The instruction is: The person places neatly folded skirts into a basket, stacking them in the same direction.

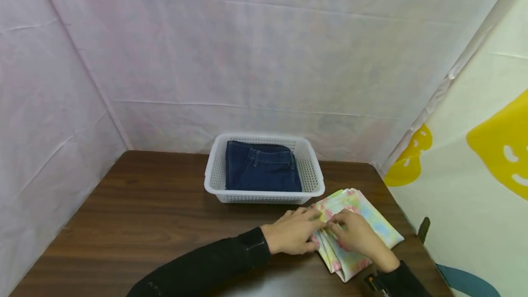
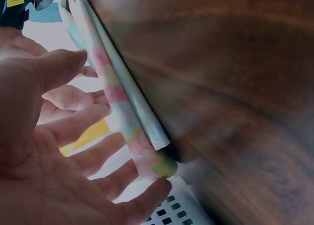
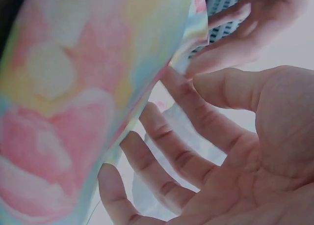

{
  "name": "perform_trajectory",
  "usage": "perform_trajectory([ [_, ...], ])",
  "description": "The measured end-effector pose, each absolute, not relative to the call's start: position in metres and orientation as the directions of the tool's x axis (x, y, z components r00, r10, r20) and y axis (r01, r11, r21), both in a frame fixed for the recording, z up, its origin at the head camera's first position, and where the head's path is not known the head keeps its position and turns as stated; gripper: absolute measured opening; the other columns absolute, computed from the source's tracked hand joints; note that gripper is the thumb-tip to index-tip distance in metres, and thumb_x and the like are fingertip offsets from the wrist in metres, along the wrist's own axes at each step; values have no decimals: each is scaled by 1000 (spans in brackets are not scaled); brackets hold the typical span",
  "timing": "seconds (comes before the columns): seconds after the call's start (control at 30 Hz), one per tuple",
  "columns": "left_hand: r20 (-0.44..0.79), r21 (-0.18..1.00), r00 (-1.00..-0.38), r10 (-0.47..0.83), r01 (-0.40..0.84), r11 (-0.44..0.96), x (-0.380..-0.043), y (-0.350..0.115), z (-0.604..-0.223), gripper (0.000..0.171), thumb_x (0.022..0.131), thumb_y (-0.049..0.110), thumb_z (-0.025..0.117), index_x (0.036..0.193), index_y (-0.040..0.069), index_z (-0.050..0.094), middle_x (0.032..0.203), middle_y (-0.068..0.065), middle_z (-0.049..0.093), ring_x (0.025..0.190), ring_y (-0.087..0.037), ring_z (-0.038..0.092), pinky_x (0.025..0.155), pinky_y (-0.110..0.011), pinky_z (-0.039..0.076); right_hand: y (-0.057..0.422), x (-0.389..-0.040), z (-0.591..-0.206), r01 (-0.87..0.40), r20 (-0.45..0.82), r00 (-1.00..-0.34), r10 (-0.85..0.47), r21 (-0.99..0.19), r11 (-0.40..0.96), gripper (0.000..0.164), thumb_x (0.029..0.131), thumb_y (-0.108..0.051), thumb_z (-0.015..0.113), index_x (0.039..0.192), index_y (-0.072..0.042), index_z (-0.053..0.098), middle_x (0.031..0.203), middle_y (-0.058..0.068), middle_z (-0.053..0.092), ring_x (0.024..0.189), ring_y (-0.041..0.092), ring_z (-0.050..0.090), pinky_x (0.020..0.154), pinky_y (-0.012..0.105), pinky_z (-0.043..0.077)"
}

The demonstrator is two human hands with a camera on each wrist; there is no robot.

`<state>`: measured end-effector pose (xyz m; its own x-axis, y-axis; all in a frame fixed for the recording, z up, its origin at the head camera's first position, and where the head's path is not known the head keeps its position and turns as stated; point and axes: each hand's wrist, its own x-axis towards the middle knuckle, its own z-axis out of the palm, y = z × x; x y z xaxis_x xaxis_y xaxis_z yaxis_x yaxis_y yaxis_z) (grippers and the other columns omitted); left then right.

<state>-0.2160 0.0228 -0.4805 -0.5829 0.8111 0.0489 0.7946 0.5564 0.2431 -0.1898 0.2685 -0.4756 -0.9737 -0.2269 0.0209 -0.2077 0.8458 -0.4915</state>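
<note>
A folded cloth in pastel yellow, pink and blue [image 1: 381, 223] lies at the right side of the table, its layers stacked at the near left edge. My left hand [image 1: 292, 233] touches that left edge with its fingers spread. In the left wrist view the left hand's fingertips [image 2: 162, 188] rest along the fold. My right hand [image 1: 355, 233] is on top of the cloth in the head view, close to the left fingers. In the right wrist view its long fingers [image 3: 157, 126] lie against the cloth's edge, the thumb standing apart from the fabric.
A white perforated basket [image 1: 264, 195] stands at the back middle of the brown wooden table [image 1: 136, 210], just behind the left hand. Folded dark blue jeans [image 1: 264, 175] lie inside it. White fabric walls [image 1: 247, 58] enclose the table, with yellow shapes on the right one.
</note>
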Motion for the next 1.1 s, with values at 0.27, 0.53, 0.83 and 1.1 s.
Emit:
perform_trajectory([
  [0.27, -11, 246, -583, 812, 786, 568, -215, 4, -482, 50, 111, 46, 80, 158, 30, 73, 182, 1, 53, 158, -28, 61, 123, -56, 60, 255, -179, -471, -146, -72, -970, -234, -598, 788, 20, 114, -20, 76, 123, -3, 84, 121, 15, 85, 91, 16, 79, 73, 34, 69],
  [0.53, -12, 258, -582, 813, 784, 564, -211, -28, -476, 42, 111, 46, 80, 150, 30, 77, 178, 3, 57, 147, -24, 68, 119, -51, 62, 243, -173, -468, -208, -99, -914, -394, -719, 663, 31, 116, -18, 72, 132, 7, 81, 91, 15, 85, 58, 13, 70, 63, 24, 62],
  [0.83, 7, 272, -593, 805, 776, 570, -206, -66, -476, 30, 110, 44, 83, 135, 28, 78, 165, 4, 66, 134, -19, 71, 113, -44, 62, 214, -171, -464, -291, -99, -875, -475, -675, 678, 26, 114, -22, 74, 132, -6, 85, 133, 13, 86, 131, 44, 78, 103, 60, 68],
  [1.1, 35, 255, -646, 762, 743, 619, -208, -101, -476, 18, 110, 42, 83, 116, 27, 77, 144, 6, 72, 112, -13, 69, 93, -34, 59, 175, -170, -468, -318, -98, -825, -556, -733, 602, 35, 115, -27, 73, 141, -4, 79, 140, 13, 83, 137, 44, 74, 113, 68, 62],
])
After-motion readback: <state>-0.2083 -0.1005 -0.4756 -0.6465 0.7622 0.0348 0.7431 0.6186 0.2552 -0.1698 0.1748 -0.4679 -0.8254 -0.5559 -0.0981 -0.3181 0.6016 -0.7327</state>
